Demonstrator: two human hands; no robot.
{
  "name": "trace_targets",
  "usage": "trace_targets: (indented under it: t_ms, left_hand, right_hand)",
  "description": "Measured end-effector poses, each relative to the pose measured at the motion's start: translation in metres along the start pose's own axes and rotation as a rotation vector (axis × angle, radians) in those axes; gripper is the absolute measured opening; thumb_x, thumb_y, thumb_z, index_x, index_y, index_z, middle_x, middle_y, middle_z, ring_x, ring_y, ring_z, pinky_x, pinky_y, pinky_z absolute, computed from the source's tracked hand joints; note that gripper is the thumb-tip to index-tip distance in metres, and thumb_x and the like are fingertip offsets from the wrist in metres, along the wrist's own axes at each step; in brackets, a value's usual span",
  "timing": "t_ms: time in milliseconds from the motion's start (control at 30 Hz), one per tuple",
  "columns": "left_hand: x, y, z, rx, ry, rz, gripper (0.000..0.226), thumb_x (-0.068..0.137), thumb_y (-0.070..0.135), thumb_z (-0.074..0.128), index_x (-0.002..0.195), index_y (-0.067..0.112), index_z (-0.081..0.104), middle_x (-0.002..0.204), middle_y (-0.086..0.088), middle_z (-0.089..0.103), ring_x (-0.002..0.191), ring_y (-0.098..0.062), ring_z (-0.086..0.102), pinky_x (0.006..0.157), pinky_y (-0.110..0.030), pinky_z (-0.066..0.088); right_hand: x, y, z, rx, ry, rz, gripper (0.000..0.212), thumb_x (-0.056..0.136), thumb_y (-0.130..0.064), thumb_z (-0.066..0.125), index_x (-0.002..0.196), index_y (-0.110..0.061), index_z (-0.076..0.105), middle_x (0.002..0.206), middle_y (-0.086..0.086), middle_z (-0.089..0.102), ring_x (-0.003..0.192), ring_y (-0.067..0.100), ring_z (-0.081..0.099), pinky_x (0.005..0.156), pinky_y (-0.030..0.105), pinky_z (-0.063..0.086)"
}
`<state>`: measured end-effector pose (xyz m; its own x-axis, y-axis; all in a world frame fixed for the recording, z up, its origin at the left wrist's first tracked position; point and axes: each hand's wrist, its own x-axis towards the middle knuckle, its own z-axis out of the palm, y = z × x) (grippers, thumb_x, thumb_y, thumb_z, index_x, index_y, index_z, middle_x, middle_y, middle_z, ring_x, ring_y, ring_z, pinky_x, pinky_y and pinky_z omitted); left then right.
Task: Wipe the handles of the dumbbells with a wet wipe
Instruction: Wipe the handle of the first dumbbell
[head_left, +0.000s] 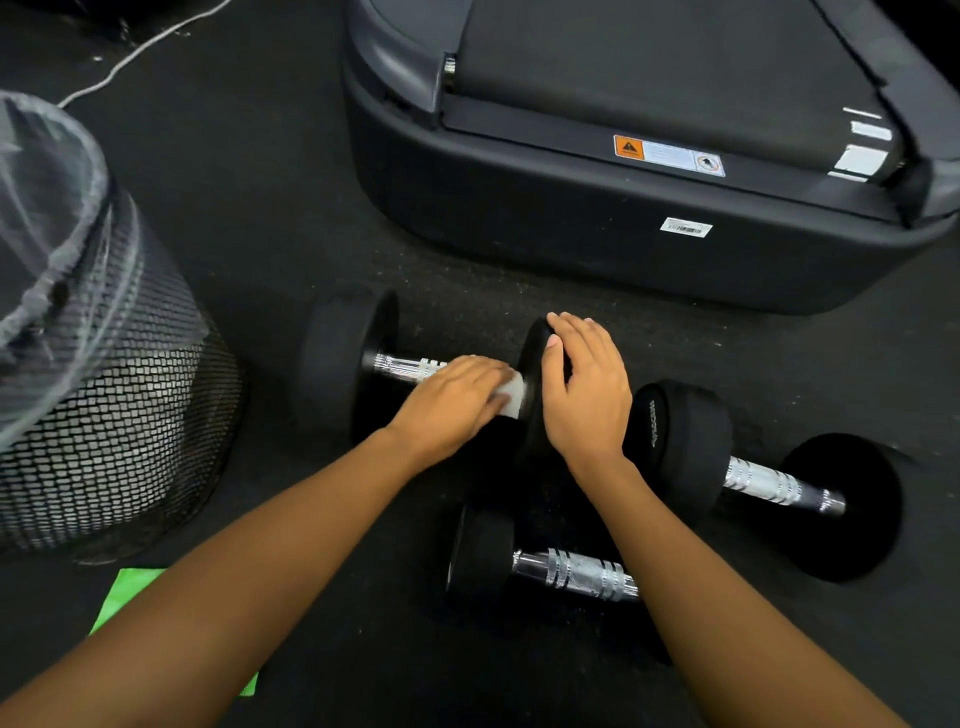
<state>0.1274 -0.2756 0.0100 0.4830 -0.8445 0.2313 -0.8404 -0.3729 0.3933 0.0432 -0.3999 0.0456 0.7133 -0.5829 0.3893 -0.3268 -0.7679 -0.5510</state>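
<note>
Left grip (452, 400) curled, right grip (582, 384) flat, forearms extended.

A single wide-angle camera worn on the person's head looks forward and steeply down at the black rubber gym floor (260, 249). Both bare forearms run in from the bottom edge, placing the left hand (452, 402), which grips a white wet wipe (511, 397), and the right hand (584, 387) near frame centre at close range. A black wire-mesh waste bin (130, 405) bulges at the left edge. The dark plastic end of a treadmill (571, 234) fills the top, its lines bowed by the lens.
</note>
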Motion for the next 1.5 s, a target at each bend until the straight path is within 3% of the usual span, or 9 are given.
trace_targets:
  t_ms: [167,300,500,633,800,967,1067,1300,1500]
  left_hand:
    - [-0.003,-0.010,-0.010,0.007,-0.064,0.092,0.037,0.094,0.022,0.052,0.128,0.007,0.053,0.130,-0.008,0.056,0.123,-0.020,0.049,0.106,-0.027,0.030]
    - [-0.002,-0.016,-0.019,0.015,-0.102,-0.074,0.037,0.099,0.032,0.039,0.129,0.014,0.051,0.129,-0.001,0.056,0.121,-0.014,0.047,0.102,-0.019,0.027]
    - [0.028,0.008,-0.010,0.105,-0.230,-0.196,0.039,0.100,0.033,0.030,0.108,0.009,0.059,0.108,-0.009,0.063,0.103,-0.024,0.056,0.089,-0.035,0.042]
    - [0.026,0.000,-0.020,0.051,-0.293,-0.147,0.037,0.100,0.032,0.030,0.110,0.010,0.058,0.108,-0.009,0.063,0.103,-0.023,0.055,0.089,-0.036,0.042]
    - [0.026,-0.014,-0.028,0.220,-0.328,-0.224,0.036,0.101,0.027,0.027,0.098,0.008,0.057,0.103,-0.012,0.063,0.094,-0.028,0.059,0.082,-0.037,0.041]
    - [0.035,-0.001,-0.019,0.152,-0.332,-0.197,0.037,0.101,0.029,0.026,0.100,0.009,0.057,0.102,-0.012,0.064,0.093,-0.028,0.059,0.085,-0.040,0.044]
    - [0.032,-0.003,-0.019,0.056,-0.346,-0.102,0.037,0.100,0.031,0.028,0.113,0.011,0.057,0.110,-0.008,0.063,0.103,-0.023,0.058,0.093,-0.038,0.041]
    - [0.042,-0.001,-0.022,0.302,-0.409,-0.194,0.037,0.101,0.027,0.024,0.101,0.011,0.057,0.100,-0.011,0.066,0.093,-0.028,0.060,0.086,-0.039,0.040]
    - [0.035,0.003,-0.017,0.078,-0.345,-0.070,0.038,0.101,0.030,0.027,0.106,0.009,0.058,0.104,-0.007,0.064,0.096,-0.022,0.058,0.095,-0.035,0.037]
  right_hand:
    - [-0.001,0.001,0.000,0.000,0.008,-0.003,0.050,0.093,-0.038,0.028,0.124,-0.015,0.059,0.129,0.000,0.059,0.130,0.018,0.042,0.109,0.031,0.029]
    - [-0.002,0.001,0.000,0.000,0.003,-0.005,0.049,0.093,-0.038,0.028,0.125,-0.015,0.058,0.129,0.000,0.058,0.131,0.018,0.042,0.109,0.028,0.027]
    - [-0.001,0.000,-0.001,-0.014,-0.017,-0.001,0.052,0.092,-0.039,0.026,0.125,-0.015,0.058,0.130,0.000,0.057,0.131,0.017,0.041,0.109,0.027,0.025]
    - [-0.001,0.000,-0.002,-0.012,-0.015,-0.002,0.052,0.092,-0.039,0.026,0.126,-0.015,0.058,0.130,0.000,0.057,0.131,0.018,0.041,0.110,0.028,0.026]
    - [-0.002,0.000,-0.001,0.002,-0.001,-0.003,0.050,0.093,-0.038,0.028,0.124,-0.014,0.059,0.129,0.001,0.058,0.130,0.019,0.042,0.109,0.031,0.028]
    - [0.000,0.000,-0.001,-0.006,-0.008,-0.003,0.051,0.093,-0.038,0.027,0.125,-0.014,0.058,0.129,0.001,0.058,0.130,0.019,0.042,0.110,0.032,0.029]
    - [-0.001,0.000,-0.001,-0.005,-0.009,-0.004,0.051,0.092,-0.038,0.027,0.125,-0.014,0.059,0.129,0.002,0.058,0.130,0.019,0.042,0.110,0.032,0.029]
    - [-0.001,0.000,0.000,0.001,-0.012,0.004,0.052,0.092,-0.039,0.026,0.125,-0.015,0.058,0.130,0.000,0.058,0.131,0.018,0.041,0.110,0.031,0.028]
    - [-0.001,0.000,-0.001,0.000,-0.015,0.005,0.052,0.092,-0.039,0.026,0.125,-0.015,0.058,0.130,0.001,0.057,0.131,0.018,0.041,0.110,0.030,0.027]
